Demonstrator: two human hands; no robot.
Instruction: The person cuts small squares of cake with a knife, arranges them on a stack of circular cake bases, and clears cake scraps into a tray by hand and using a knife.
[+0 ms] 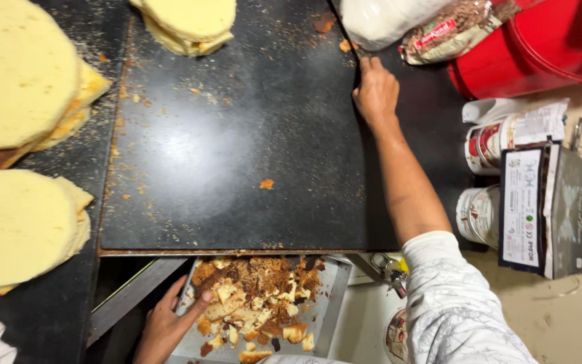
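the tray sits below the near edge of the dark board, its metal floor heaped with brown and yellow cake scraps. its long axis looks to run away from me, under the board, though its far end is hidden, so i cannot be sure. my left hand grips the tray's left rim, thumb lying over the edge onto the scraps, fingers curled under out of sight. my right hand is stretched out to the board's far right corner, fingers clenched over its edge.

as i judge it, the clearing is mostly done: the board is nearly bare, with only a few orange crumbs and a dusting along its left side left to go. the heap in the tray is already large.

stacks of pale round cake layers lie to the left and at the top. to the right stand a red bucket, tins and a carton.
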